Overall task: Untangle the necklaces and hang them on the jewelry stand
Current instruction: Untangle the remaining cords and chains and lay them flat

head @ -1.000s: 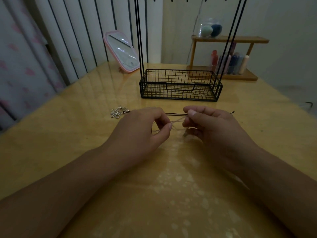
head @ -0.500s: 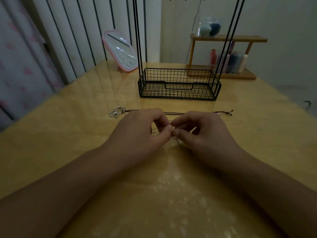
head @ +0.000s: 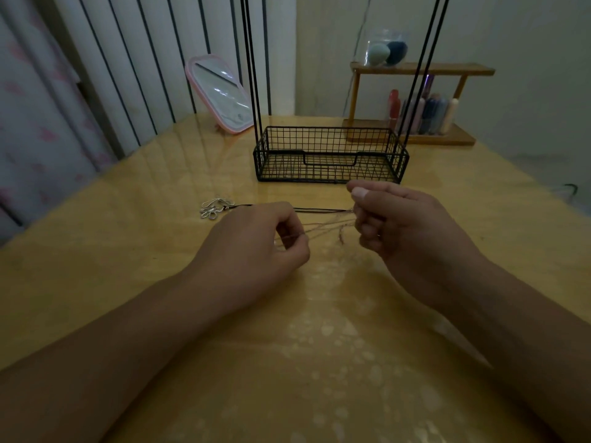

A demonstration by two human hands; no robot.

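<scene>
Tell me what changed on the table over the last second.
The right hand lifted and pulled away rightward, drawing the thin chain taut from the left hand, which kept its pinch. The dark cord necklace, silver pendant and jewelry stand stayed put.

table (head: pixel 128 251) | jewelry stand (head: pixel 331 155) | mirror (head: pixel 220 94) | wooden rack (head: pixel 415 100) | necklaces (head: pixel 217 207)

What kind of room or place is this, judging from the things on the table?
Probably a home dressing table: a pink-framed tabletop mirror, a small wooden shelf of cosmetic bottles, and a black wire jewelry stand.
</scene>
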